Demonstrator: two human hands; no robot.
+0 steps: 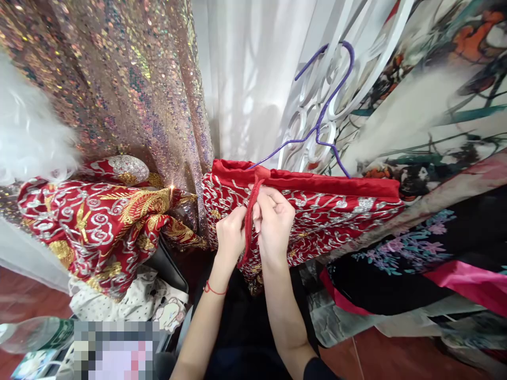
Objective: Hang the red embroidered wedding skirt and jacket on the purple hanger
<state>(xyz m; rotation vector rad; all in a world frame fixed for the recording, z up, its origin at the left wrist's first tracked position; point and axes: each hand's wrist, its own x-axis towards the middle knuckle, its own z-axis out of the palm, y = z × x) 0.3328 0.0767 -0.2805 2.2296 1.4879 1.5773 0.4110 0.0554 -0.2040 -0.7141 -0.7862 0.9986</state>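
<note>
Sequined drape (150, 89) edging red garment (336, 221), left hand (230, 232) just apart from right hand (275, 219), both grasping red strap (248, 232)

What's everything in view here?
Embroidered garment: one, red, centre
Wire hanger: one, purple, above garment
Narrow fabric strap: one, red, centre
Crumpled embroidered cloth: one, red and gold, left
Sequinned drape: one, multicoloured, upper left
Smooth curtain: one, white, top centre
Scrolled openwork frame: one, white, behind hanger
Fluffy bundle: one, white, left edge
Printed fabric: one, cream, upper right
Flowered cloth: one, black, right
Plastic bottle: one, clear, lower left
Dotted cloth: one, white, lower left
Tiled floor: one, reddish, bottom
Thin bracelet: one, red, lower centre
Left hand: one, bare, centre
Right hand: one, bare, centre
</note>
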